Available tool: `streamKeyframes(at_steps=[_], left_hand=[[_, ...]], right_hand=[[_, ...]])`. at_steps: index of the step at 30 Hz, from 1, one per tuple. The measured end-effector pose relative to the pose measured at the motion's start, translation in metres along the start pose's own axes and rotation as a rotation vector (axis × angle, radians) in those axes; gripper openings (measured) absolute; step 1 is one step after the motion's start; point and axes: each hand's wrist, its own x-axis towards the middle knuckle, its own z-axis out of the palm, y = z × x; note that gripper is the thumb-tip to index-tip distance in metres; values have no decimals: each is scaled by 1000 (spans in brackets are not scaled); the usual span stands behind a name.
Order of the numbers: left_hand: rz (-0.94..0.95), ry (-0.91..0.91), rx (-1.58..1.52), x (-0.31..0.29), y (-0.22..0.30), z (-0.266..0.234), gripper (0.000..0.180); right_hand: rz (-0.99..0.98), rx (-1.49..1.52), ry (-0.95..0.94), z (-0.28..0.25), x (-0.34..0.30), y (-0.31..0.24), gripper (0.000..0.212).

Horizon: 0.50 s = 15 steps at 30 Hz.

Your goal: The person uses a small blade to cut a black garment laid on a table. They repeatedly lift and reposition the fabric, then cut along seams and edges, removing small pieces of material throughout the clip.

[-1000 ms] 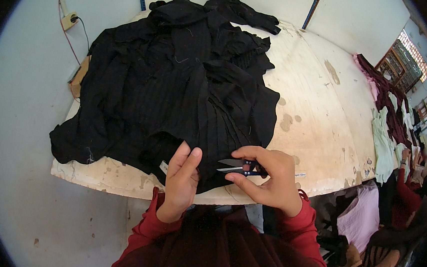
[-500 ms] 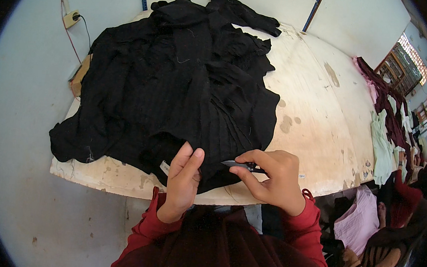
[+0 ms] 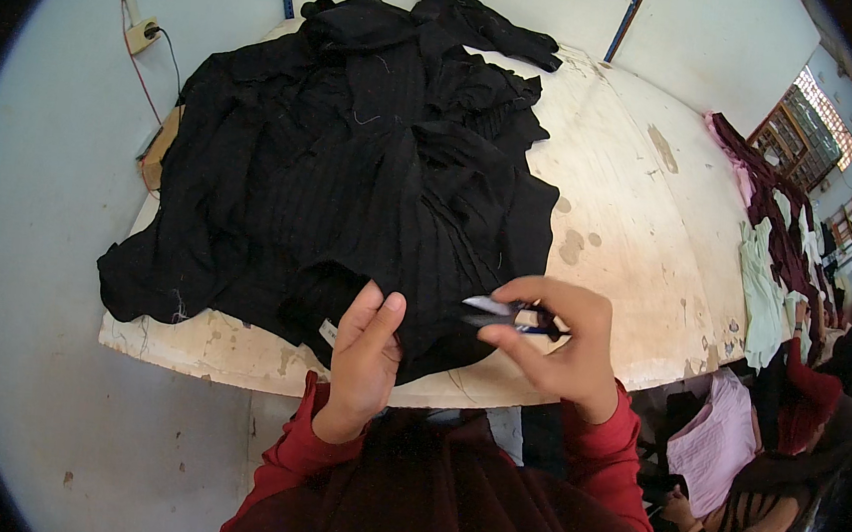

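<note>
A black garment [image 3: 282, 185] lies spread and rumpled over the left and middle of the table, with pleats near its middle and loose threads on it. At its near edge my left hand [image 3: 367, 356] pinches the cloth between thumb and fingers. Beside that hand a small white label [image 3: 329, 331] shows on the garment. My right hand [image 3: 565, 342] holds a pair of thread snips [image 3: 507, 315] above the garment's near right part. The blades are parted and point left, apart from my left hand.
The pale wooden table [image 3: 636, 263] has stains and worn patches. Maroon, pink and light green garments [image 3: 765, 283] hang or lie at its far right. Co-workers sit at the right, one near pink cloth [image 3: 718, 439]. A wall socket [image 3: 144, 37] with a cable is at the left.
My right hand has moved slightly right and up, away from my left hand, and the snips' blades have spread apart. My left hand stays in place on the cloth.
</note>
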Motion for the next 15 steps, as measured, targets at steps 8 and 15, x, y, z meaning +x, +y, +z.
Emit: streamKeyframes(at_steps=[8, 15], left_hand=[[11, 3, -34, 0, 0, 4, 30], [61, 18, 30, 0, -6, 2, 30]], right_hand=[[-158, 9, 35, 15, -4, 21, 33], [-49, 214, -71, 25, -7, 18, 23]])
